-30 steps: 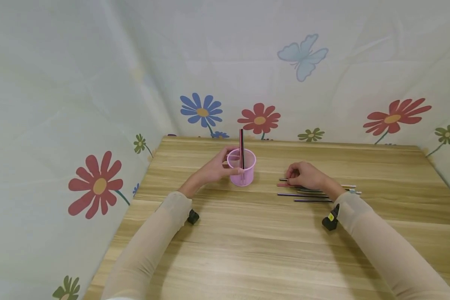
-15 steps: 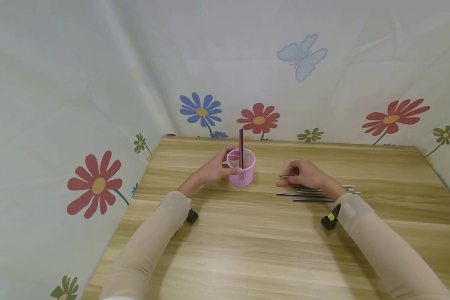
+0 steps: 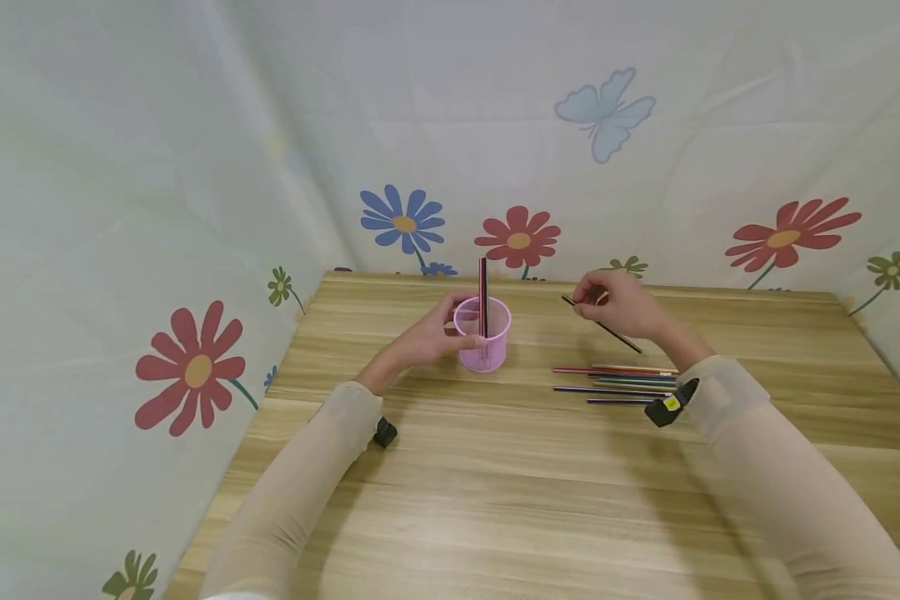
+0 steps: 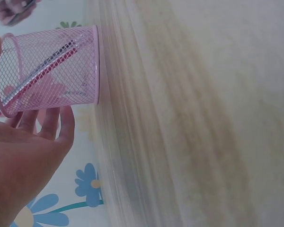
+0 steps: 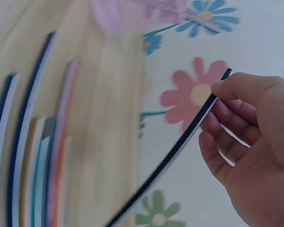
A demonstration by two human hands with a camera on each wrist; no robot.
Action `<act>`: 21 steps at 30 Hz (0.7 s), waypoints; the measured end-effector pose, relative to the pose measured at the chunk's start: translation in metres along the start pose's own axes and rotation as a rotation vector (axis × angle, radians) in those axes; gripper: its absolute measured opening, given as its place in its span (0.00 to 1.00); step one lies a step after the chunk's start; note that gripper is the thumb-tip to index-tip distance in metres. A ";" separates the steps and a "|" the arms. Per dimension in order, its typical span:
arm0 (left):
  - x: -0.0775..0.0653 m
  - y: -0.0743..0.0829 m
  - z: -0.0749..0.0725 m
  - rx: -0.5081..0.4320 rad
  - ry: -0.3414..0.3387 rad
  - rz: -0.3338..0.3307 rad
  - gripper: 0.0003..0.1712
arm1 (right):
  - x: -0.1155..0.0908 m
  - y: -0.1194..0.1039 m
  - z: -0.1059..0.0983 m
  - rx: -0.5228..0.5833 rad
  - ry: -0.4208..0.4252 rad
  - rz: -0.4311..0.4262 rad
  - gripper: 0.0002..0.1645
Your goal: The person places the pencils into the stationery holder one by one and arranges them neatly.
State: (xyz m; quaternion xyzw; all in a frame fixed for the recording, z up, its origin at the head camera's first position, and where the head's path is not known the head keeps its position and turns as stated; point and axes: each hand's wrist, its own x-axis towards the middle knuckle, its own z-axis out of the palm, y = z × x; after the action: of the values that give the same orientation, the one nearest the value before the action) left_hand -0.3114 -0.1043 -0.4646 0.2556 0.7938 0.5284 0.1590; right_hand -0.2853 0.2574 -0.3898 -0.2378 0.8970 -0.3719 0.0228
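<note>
My left hand (image 3: 429, 335) is curled round the side of a pink mesh pencil cup (image 3: 495, 354), which stands upright on the table. Two pencils (image 3: 483, 292), one reddish and one dark, lean inside it and stick up past the rim. My right hand (image 3: 618, 307) pinches a black pencil (image 3: 617, 333) near its upper end, between thumb and fingertips. That pencil slants down to the right, as the right wrist view also shows. Several pencils (image 3: 626, 382) in red, orange, green and dark blue lie side by side below the right hand.
A wooden table (image 3: 450, 500) fills the lower view. A pale curtain (image 3: 450, 125) with printed flowers and a butterfly hangs behind its back edge and along the left side. Black wrist cameras (image 3: 385, 432) are strapped under both sleeves.
My right hand has lifted the black pencil up and away from the row, toward the table's back edge. The left hand and the pencil cup have stayed in place.
</note>
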 end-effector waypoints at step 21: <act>0.002 0.004 0.000 -0.021 -0.007 0.022 0.47 | 0.025 -0.114 -0.013 0.135 0.238 -0.203 0.07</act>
State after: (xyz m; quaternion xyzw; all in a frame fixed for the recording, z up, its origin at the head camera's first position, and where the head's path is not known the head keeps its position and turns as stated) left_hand -0.3122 -0.1023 -0.4611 0.2644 0.7849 0.5376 0.1585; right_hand -0.2635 0.1855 -0.2997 -0.2795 0.8377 -0.4572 -0.1054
